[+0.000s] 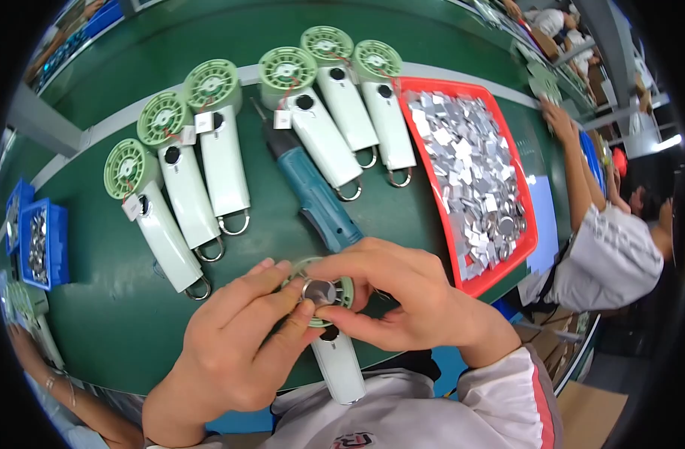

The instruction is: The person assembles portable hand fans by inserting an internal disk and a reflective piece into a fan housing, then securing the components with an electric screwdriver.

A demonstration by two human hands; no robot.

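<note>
Left hand (pixel 234 333) and right hand (pixel 406 292) curl closed around a handheld fan (pixel 339 368) and silver disc (pixel 321 292), likely steadying both; red tray (pixel 499 272) sits right, seemingly within reach.

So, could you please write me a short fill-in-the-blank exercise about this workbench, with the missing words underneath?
The teal power screwdriver lies between two groups of ____ fans each.
The red tray of metal pieces lies to the screwdriver's ____ in the picture.
On the nearest fan, the round end held by the left hand and right hand is coloured ____.

Missing words: three; right; green.
</note>
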